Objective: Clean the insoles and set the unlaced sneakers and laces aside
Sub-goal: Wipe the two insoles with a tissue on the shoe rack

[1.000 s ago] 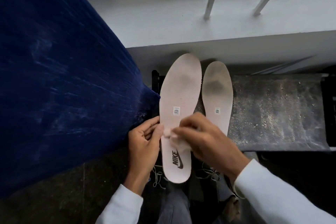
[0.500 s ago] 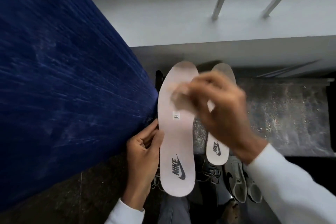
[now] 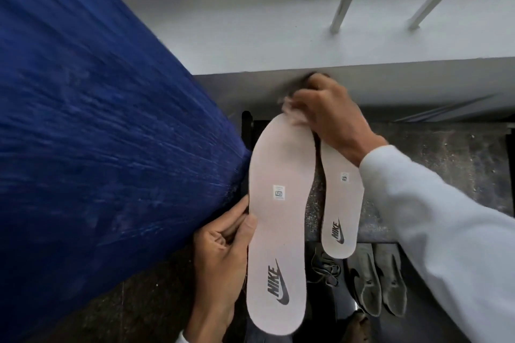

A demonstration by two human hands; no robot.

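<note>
My left hand (image 3: pixel 223 253) grips the left edge of a pale pink insole (image 3: pixel 278 225) with a dark logo at its heel, held lengthwise in front of me. My right hand (image 3: pixel 331 114) presses a small crumpled white wipe (image 3: pixel 292 114) against the toe end of that insole. A second insole (image 3: pixel 341 198) lies beside it on the speckled grey ledge (image 3: pixel 434 175), its toe hidden under my right hand. Two grey sneakers (image 3: pixel 379 281) stand on the floor below, with loose laces (image 3: pixel 326 270) to their left.
A large dark blue fabric-covered surface (image 3: pixel 97 133) fills the left side, touching my left hand. A white wall ledge (image 3: pixel 278 44) with slanted white rails (image 3: pixel 345 0) runs across the back. Dark stone floor (image 3: pixel 133 301) lies below.
My right hand has slid the wipe up the held insole from near the heel logo to its toe tip. The sneakers and laces have come into sight below.
</note>
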